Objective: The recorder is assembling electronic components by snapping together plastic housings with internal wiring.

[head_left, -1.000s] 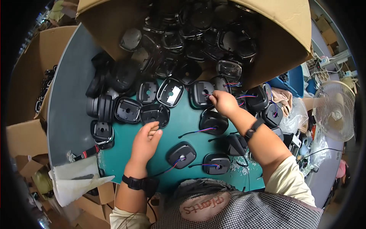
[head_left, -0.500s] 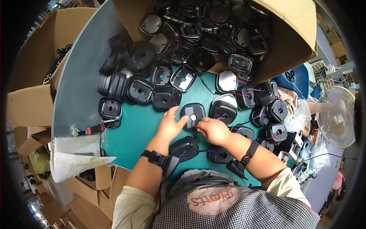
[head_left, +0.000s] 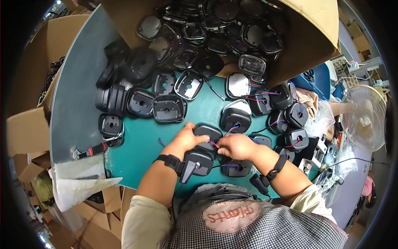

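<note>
A black square-rounded plastic housing [head_left: 209, 132] lies on the green mat [head_left: 141, 153] before me. My left hand [head_left: 185, 140] grips its left side, thumb over the middle of the housing. Red and blue wires [head_left: 213, 144] come out of it, pinched in the closed fingers of my right hand [head_left: 237, 146]. Just below sits a second housing [head_left: 200, 161], partly behind my left wrist. Another wired housing [head_left: 235, 168] is under my right hand, and one with a pale plate [head_left: 236, 118] stands beyond it.
A large cardboard box [head_left: 309, 50] full of black housings stands at the back. Several bare housings [head_left: 169, 108] are at the left; wired ones [head_left: 296, 115] sit at the right. A red-and-black tool [head_left: 94, 150] lies at the left edge. A fan [head_left: 362, 118] and blue bin [head_left: 314, 85] stand right.
My left thumb has moved onto the housing, which had its centre hole showing. The pinched wires are now stretched out towards my right hand. The whole view has shifted slightly.
</note>
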A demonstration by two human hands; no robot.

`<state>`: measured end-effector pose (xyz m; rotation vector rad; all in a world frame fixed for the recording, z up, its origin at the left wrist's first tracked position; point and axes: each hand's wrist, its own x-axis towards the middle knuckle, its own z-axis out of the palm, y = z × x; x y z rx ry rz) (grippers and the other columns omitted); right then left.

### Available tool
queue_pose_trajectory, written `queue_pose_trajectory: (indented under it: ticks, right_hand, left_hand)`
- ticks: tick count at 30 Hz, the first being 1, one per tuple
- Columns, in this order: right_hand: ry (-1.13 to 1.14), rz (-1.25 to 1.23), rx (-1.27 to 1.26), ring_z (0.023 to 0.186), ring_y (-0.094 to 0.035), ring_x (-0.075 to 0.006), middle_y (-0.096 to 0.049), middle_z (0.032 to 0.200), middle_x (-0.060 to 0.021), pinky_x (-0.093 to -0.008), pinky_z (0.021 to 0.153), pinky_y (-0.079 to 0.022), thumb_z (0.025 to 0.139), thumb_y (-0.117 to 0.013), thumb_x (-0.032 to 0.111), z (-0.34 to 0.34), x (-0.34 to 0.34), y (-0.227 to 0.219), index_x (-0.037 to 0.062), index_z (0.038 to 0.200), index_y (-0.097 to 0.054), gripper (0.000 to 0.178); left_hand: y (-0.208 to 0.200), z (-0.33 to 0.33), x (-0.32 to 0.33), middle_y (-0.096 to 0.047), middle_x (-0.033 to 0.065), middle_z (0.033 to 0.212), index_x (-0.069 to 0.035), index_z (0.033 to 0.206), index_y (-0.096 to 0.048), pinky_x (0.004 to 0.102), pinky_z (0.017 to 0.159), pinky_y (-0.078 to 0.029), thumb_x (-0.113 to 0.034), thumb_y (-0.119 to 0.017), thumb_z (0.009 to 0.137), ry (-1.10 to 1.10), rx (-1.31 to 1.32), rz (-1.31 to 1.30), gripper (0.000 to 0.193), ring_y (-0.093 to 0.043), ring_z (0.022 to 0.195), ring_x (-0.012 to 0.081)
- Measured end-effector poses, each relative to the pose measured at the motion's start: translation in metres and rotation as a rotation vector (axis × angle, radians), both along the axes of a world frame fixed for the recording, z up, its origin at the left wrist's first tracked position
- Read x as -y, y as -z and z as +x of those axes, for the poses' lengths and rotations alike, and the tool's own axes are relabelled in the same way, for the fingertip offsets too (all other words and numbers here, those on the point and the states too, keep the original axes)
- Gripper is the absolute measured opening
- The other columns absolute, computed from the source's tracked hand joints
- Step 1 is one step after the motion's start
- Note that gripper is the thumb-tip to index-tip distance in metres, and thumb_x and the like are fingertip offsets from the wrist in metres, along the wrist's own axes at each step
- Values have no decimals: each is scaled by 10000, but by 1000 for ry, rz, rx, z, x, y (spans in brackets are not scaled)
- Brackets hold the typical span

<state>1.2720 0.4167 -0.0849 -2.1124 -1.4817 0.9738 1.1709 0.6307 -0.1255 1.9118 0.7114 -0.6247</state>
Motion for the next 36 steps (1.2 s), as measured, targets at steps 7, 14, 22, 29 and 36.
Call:
queue_pose_trajectory:
  ticks: [7,14,22,29,36]
  right_hand:
    - [351,71,163,936,-633,-345,-669,951,-137,-418,804,-513,842,-689,241,79,-5,-20,76,1027,-688,248]
    - [732,-12,565,1128,-572,-368,-586,1209,-201,-444,957,-470,818,-704,353,167,-31,30,111,1331,-533,593]
    - [905,-271,251,1140,-608,-337,-579,1288,-234,-391,965,-473,660,-842,485,173,-71,46,36,1409,-423,969]
    - [927,415,-572,936,-656,-175,-696,1031,-104,-316,850,-520,718,-847,226,125,-31,-17,-45,1131,-611,547]
    - [856,327,-855,560,-606,-105,-632,821,-70,-240,503,-495,892,-717,267,21,-3,-107,-36,1257,-461,539]
  left_hand:
    - [-7,6,31,-627,196,1223,-2,1246,-521,406,951,-480,-594,-754,726,290,-98,94,822,-610,1132,346]
    - [-27,14,3,-648,158,1157,-57,1241,-583,428,883,-504,-513,-717,803,168,82,319,647,-634,1042,330]
    - [-40,11,-3,-688,128,1016,-21,1181,-623,327,760,-538,-307,-730,854,-62,231,217,448,-664,828,199]
    - [-69,31,4,-603,183,1225,-25,1310,-512,382,878,-515,-293,-734,856,-195,519,4,572,-634,1045,260]
    - [-114,30,44,-587,99,1218,18,1334,-446,317,980,-435,-273,-660,937,-373,867,-641,537,-551,1102,166]
